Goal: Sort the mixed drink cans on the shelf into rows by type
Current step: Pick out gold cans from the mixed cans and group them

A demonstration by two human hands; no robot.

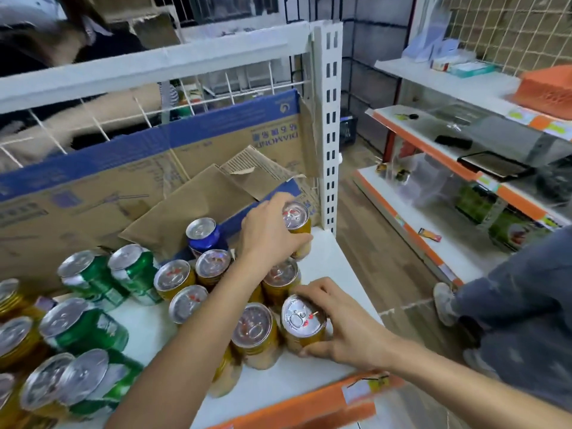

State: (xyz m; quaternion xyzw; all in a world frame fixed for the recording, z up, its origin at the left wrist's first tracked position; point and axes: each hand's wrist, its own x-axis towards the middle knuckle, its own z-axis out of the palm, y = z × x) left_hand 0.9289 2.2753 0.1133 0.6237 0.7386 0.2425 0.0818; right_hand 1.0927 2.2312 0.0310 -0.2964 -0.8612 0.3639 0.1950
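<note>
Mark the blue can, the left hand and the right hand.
blue can [206, 241]: head view, blue side wall below the lid.
left hand [272, 232]: head view, back of the hand.
right hand [343, 332]: head view, back of the hand.

A small shop is shown. A white display shelf [325, 261] with an orange price strip [309, 402] is fixed to a slotted steel upright [331, 134]. Drink cans [133, 267] and an opened cardboard carton [123, 181] are stocked left of the upright, and more orange-edged shelving [427, 147] is seen to its right.
</note>
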